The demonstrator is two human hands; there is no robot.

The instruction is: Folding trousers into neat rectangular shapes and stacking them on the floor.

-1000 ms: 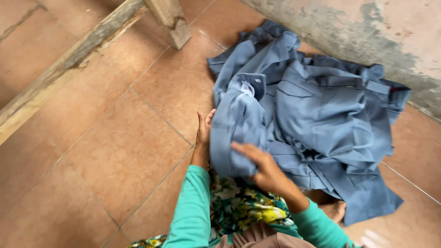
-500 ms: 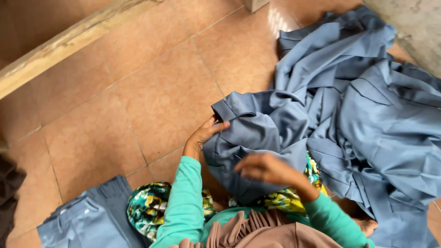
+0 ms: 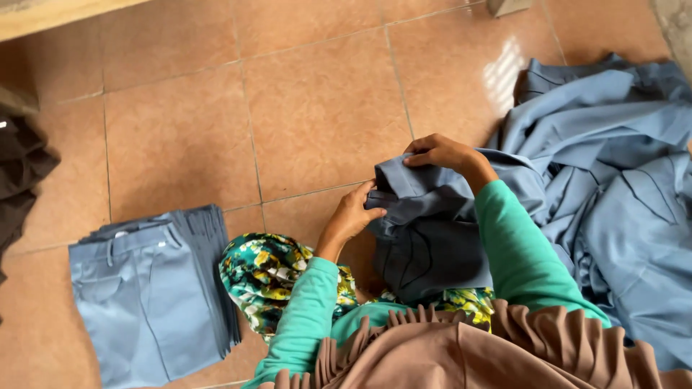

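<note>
I hold a blue-grey garment [image 3: 425,238] over my lap with both hands. My left hand [image 3: 353,216] grips its left edge, fingers curled into the cloth. My right hand [image 3: 440,153] pinches the top edge of the same garment. It trails off to the right into a loose heap of the same blue-grey clothes [image 3: 613,180] on the tiled floor. My sleeves are green.
A neat stack of folded blue-grey trousers [image 3: 148,288] lies on the floor at lower left. Dark cloth [image 3: 21,173] hangs at the left edge. A wooden beam [image 3: 50,14] runs along the top left. Flowered fabric [image 3: 270,277] covers my knee.
The view has swung left and down, bringing the folded stack into sight. I have pulled one garment off the heap toward my lap, and my right hand has moved up to its top edge.
</note>
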